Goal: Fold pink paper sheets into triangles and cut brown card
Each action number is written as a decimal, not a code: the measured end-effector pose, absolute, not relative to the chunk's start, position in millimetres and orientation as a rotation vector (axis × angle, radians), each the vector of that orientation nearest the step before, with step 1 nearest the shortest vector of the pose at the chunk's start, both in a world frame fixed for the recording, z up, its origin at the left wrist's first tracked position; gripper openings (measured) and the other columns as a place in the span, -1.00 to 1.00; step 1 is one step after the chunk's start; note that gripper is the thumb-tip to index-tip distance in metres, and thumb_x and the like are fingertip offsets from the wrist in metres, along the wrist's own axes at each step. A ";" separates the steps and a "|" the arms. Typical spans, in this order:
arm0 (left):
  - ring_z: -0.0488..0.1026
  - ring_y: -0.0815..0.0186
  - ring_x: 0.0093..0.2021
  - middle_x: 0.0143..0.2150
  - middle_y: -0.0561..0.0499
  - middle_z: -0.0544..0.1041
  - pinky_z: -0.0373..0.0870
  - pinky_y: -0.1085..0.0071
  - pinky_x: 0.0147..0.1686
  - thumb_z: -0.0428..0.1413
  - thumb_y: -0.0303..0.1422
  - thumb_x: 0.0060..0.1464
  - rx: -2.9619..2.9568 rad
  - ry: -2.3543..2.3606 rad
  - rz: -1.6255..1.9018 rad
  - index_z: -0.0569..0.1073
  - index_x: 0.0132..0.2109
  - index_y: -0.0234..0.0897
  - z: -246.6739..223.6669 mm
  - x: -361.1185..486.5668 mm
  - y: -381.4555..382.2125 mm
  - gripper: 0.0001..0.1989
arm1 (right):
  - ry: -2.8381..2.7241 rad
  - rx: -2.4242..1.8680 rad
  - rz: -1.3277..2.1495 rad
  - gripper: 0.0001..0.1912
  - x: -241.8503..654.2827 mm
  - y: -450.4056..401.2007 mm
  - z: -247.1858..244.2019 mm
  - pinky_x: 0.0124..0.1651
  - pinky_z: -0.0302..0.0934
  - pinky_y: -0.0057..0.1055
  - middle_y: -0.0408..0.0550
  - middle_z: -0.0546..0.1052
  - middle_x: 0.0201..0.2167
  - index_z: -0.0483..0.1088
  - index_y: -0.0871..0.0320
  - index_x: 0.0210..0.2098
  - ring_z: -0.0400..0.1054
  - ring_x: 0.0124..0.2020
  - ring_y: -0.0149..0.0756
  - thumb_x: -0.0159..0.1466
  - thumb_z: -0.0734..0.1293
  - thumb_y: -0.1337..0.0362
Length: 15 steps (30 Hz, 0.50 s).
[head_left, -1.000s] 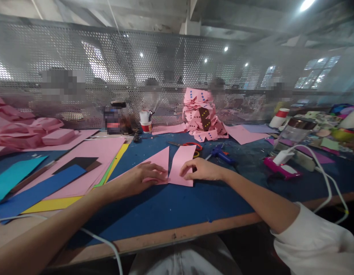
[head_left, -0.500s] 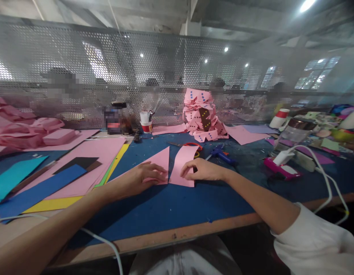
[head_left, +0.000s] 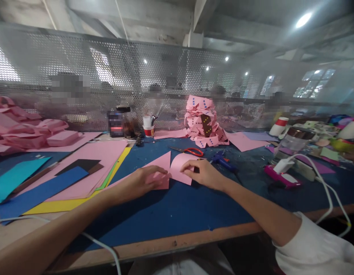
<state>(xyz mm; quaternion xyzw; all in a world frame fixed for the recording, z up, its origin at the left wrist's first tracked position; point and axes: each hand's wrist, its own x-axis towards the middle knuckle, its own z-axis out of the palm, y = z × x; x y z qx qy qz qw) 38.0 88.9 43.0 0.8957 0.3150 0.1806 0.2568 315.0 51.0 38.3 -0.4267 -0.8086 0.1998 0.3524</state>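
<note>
My left hand (head_left: 150, 178) lies with fingers stretched over a pink paper piece (head_left: 164, 163) whose pointed corner sticks up past the fingers. Beside it, my right hand (head_left: 205, 174) pinches a second pink paper strip (head_left: 179, 168) between thumb and fingers. That strip arches up from the blue table surface, and its left edge meets or nearly meets the first piece. Just behind the strip are red-handled scissors (head_left: 192, 151). A blue glue gun (head_left: 224, 160) rests to the right of my right hand.
Coloured sheets (head_left: 108, 160) and a blue strip (head_left: 45, 191) lie at left, before a heap of pink folded pieces (head_left: 19, 130). Dotted pink pieces (head_left: 201, 122) are stacked by the mesh screen (head_left: 165, 76). A white cable (head_left: 327, 183) and clear jar (head_left: 294, 141) are at right.
The pink strip under my right hand has bent into a rounder arch, its lower edge shifted up and away from the table's front. My left hand stays on its paper. The view has tilted up slightly.
</note>
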 end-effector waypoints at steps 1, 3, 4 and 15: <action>0.42 0.11 0.17 0.17 -0.01 0.50 0.28 0.19 0.21 0.08 -0.15 0.24 2.374 0.896 0.529 0.45 0.14 -0.09 43.6 38.0 88.0 -0.64 | -2.098 -1.067 0.456 -0.84 313.0 48.8 38.0 -0.18 0.22 -0.49 -0.15 0.62 -0.27 0.56 0.12 -0.19 0.44 -0.30 -0.39 0.29 0.33 0.35; 0.36 0.09 0.23 0.22 -0.04 0.45 0.24 0.15 0.24 0.10 -0.12 0.23 2.240 0.902 0.617 0.40 0.16 -0.10 43.4 38.9 87.3 -0.60 | -2.138 -1.002 0.380 -0.82 309.2 44.0 36.8 -0.17 0.23 -0.49 -0.16 0.62 -0.28 0.55 0.10 -0.15 0.45 -0.30 -0.40 0.32 0.31 0.36; 0.34 0.09 0.25 0.24 -0.06 0.43 0.24 0.14 0.23 0.12 -0.12 0.22 2.151 0.864 0.654 0.37 0.17 -0.11 42.5 39.9 87.6 -0.58 | -2.154 -0.979 0.355 -0.81 307.4 41.5 36.0 -0.17 0.23 -0.49 -0.16 0.63 -0.27 0.54 0.10 -0.13 0.46 -0.30 -0.40 0.33 0.30 0.35; 0.50 0.24 -0.08 -0.06 -0.10 0.56 0.39 0.25 0.00 0.26 -0.33 0.09 1.681 0.494 0.664 0.43 0.03 -0.30 30.9 42.9 99.2 -0.64 | -2.078 -0.958 0.478 -0.75 304.4 40.9 45.5 0.08 0.27 -0.35 -0.07 0.57 0.00 0.49 0.07 -0.01 0.43 0.02 -0.26 0.33 0.33 0.23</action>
